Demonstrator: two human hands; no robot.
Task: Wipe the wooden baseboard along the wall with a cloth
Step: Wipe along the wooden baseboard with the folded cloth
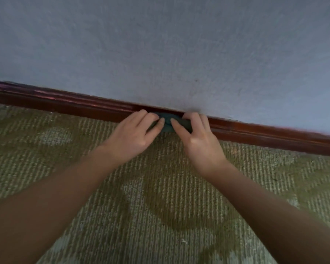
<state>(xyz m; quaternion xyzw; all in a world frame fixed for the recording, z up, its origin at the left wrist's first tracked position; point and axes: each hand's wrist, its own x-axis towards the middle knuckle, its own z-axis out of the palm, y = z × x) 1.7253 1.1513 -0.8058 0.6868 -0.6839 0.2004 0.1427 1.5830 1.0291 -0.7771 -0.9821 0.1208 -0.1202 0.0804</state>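
A dark reddish wooden baseboard (74,105) runs along the foot of the wall, sloping down to the right. A small dark teal cloth (168,123) is pressed against it near the middle of the view. My left hand (133,134) holds the cloth's left side, fingers curled over it. On the cloth's right side, my right hand (196,138) grips it with the fingers over the top of the baseboard. Most of the cloth is hidden under the fingers.
A pale grey textured wall (170,44) fills the upper half. A green and beige patterned carpet (160,206) covers the floor up to the baseboard. Both bare forearms reach in from the bottom corners.
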